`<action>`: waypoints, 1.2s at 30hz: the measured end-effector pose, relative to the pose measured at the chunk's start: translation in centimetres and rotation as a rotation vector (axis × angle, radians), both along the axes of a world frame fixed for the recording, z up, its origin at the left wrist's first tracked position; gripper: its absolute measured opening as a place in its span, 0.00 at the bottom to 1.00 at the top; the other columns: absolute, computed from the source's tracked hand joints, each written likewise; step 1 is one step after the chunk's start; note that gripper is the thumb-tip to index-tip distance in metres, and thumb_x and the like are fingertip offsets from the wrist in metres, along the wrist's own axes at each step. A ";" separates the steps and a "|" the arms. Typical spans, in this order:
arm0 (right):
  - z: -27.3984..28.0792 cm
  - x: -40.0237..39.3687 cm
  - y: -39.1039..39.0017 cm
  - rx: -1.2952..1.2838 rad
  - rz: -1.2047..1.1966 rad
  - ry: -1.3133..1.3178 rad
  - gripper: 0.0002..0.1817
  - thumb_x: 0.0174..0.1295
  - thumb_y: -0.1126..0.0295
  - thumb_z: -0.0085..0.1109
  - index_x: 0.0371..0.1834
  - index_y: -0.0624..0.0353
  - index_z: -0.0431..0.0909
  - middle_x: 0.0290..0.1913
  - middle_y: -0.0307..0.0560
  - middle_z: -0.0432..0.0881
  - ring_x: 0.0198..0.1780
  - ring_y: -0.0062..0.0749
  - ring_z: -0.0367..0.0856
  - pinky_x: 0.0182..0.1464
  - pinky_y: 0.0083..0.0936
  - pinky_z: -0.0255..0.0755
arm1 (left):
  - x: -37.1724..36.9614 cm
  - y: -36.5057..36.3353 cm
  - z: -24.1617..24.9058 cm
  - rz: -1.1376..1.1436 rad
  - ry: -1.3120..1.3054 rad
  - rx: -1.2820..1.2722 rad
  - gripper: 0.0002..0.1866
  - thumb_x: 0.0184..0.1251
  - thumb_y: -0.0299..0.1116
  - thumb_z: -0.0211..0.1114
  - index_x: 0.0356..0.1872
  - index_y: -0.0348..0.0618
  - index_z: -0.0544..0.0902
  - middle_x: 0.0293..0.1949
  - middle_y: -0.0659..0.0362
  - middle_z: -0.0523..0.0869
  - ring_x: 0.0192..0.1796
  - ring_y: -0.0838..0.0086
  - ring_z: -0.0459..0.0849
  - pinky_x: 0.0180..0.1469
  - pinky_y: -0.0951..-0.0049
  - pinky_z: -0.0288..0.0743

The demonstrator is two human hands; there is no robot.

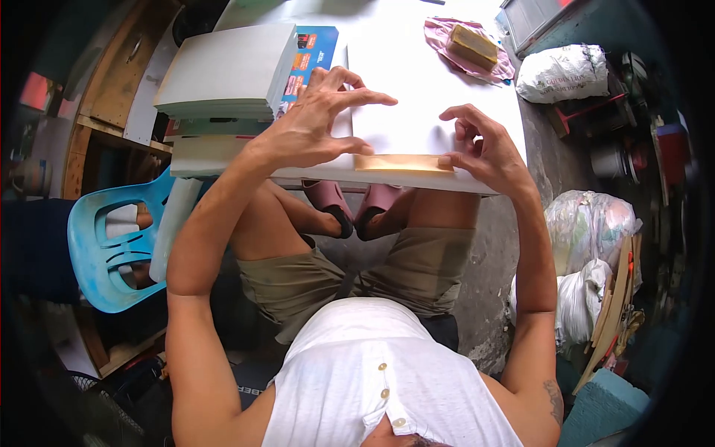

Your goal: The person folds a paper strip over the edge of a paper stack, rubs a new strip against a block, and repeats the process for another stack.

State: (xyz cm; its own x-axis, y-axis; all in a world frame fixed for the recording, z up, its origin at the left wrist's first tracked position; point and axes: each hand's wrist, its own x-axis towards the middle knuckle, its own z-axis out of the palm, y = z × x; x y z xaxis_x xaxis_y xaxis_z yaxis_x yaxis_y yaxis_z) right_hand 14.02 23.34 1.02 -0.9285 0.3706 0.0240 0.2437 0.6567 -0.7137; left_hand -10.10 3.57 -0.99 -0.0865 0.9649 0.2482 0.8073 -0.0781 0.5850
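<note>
A narrow tan-gold strip (404, 162) lies along the near side of the white table, at the edge of a white sheet (402, 130). My left hand (316, 123) hovers at its left end, the thumb tip right at the strip and the other fingers stretched out over the sheet. At the opposite end, my right hand (480, 149) has its thumb on the strip's corner. Its index finger arches above the sheet, apart from the thumb, and the remaining fingers curl inward.
A thick stack of white sheets (227, 67) stands left on the table (387, 26), beside a blue printed sheet (320, 45). A brownish block (473, 47) rests on a pink cloth (439, 33) at the far right. A blue plastic chair (93, 246) is at left; filled bags (588, 231) sit at right.
</note>
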 end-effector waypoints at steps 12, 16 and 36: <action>-2.9 -2.1 1.2 -0.240 0.064 0.056 0.60 0.43 0.49 0.85 0.78 0.61 0.61 0.39 0.32 0.62 0.36 0.17 0.58 0.35 0.19 0.52 | 3.5 8.6 -4.3 0.010 0.082 -0.082 0.43 0.31 0.61 0.84 0.60 0.72 0.86 0.66 0.42 0.70 0.77 0.38 0.56 0.74 0.26 0.46; -2.6 -2.4 1.4 -0.010 0.093 0.030 0.55 0.45 0.40 0.73 0.78 0.55 0.65 0.34 0.33 0.59 0.35 0.22 0.57 0.38 0.27 0.55 | 3.1 11.6 -7.4 0.054 0.090 -0.076 0.32 0.41 0.56 0.81 0.55 0.81 0.87 0.64 0.53 0.73 0.75 0.45 0.57 0.72 0.29 0.52; 0.1 -0.2 2.4 0.028 0.147 -0.087 0.41 0.58 0.68 0.72 0.77 0.55 0.67 0.31 0.34 0.68 0.32 0.20 0.66 0.35 0.21 0.63 | -1.3 3.4 -3.1 -0.219 0.086 -0.088 0.40 0.42 0.58 0.84 0.65 0.84 0.82 0.70 0.57 0.72 0.75 0.49 0.58 0.69 0.41 0.63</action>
